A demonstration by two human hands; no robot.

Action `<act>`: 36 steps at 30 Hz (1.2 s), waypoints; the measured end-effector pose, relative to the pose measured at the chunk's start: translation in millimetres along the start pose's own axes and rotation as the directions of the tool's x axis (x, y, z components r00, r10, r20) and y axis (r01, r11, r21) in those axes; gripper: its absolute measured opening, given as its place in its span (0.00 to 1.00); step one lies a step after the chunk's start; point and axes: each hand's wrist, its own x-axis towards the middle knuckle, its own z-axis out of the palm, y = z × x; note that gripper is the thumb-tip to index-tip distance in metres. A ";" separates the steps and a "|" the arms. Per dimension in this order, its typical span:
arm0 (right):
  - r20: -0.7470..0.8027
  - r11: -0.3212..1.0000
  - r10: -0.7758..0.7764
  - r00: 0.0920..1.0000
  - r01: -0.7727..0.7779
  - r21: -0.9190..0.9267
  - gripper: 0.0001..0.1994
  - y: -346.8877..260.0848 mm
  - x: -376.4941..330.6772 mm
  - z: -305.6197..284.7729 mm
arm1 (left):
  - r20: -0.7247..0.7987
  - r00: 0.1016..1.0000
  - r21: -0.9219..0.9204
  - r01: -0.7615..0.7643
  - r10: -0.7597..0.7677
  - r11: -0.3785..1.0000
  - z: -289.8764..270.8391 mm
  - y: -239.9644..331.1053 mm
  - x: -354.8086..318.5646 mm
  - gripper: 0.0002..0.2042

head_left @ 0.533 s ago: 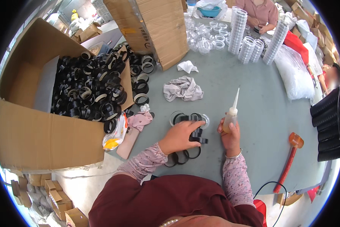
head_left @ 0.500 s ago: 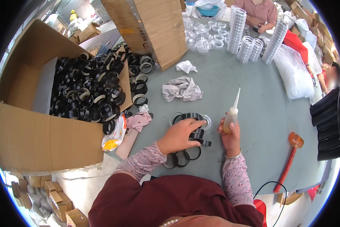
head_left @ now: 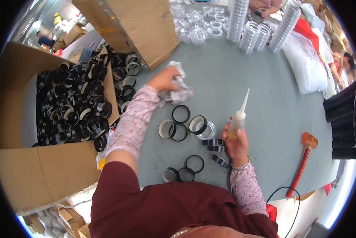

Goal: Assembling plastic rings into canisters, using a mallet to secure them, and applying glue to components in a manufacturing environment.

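gripping rag and glue bottle over the ring cluster

holding a crumpled white cloth rag (head_left: 177, 89), the left hand (head_left: 164, 79) is closed around the fabric, its arm stretched out across the grey-green worktop (head_left: 241, 71). taking the clear plastic-rimmed black ring (head_left: 201, 126) at the middle of the worktop as the landmark, the rag lies beyond it and to its left, toward the big brown cardboard box of loose black rings (head_left: 72, 107).

the right hand (head_left: 235, 143) sits just right of and slightly nearer than that landmark ring, fingers wrapped around a small translucent squeeze bottle of yellowish liquid (head_left: 237, 121). the bottle stands nearly upright, its long white tapered nozzle pointing up and away, tilted a little to the right. of the two hands, the right is clearly the nearer to the landmark ring; the left is well apart from it.

the ring itself looks like a short black band seated in a clear round cap, lying flat with its opening upward. just left of it lie more thin black rings (head_left: 180, 114), some silver-lined, and a further row (head_left: 186, 171) rests nearer the person's body. stacks of clear plastic caps (head_left: 249, 29) stand far beyond the landmark.
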 end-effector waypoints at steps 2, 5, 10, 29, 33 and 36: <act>-0.033 1.000 0.017 0.999 -0.017 -0.010 0.34 1.8 -1.9 2.3 | -0.069 0.972 0.098 0.231 -0.225 0.968 -10.0 -8.1 -30.6 0.22; -0.009 0.999 0.032 0.999 -0.032 -0.033 0.34 6.0 8.1 9.0 | -0.263 0.839 0.569 0.534 -0.476 0.626 -25.6 -20.3 -66.2 0.17; 0.053 0.993 -0.014 0.999 0.020 -0.115 0.34 7.7 9.2 4.6 | -0.518 0.839 0.411 0.412 -0.163 0.813 -45.1 101.5 -109.7 0.21; 0.041 0.996 -0.085 0.995 0.087 -0.031 0.30 2.5 -0.6 -2.1 | -0.502 0.864 0.008 0.039 -0.030 0.999 50.2 176.8 -13.6 0.38; 0.034 0.996 -0.037 0.999 0.040 -0.077 0.31 2.8 -3.0 -0.1 | -0.480 0.877 -0.025 0.012 -0.023 1.000 26.8 186.8 -25.8 0.35; 0.015 0.995 -0.024 1.000 0.026 -0.092 0.31 5.1 -3.9 0.8 | -0.341 0.937 0.003 -0.080 0.076 0.997 25.4 205.7 -95.8 0.33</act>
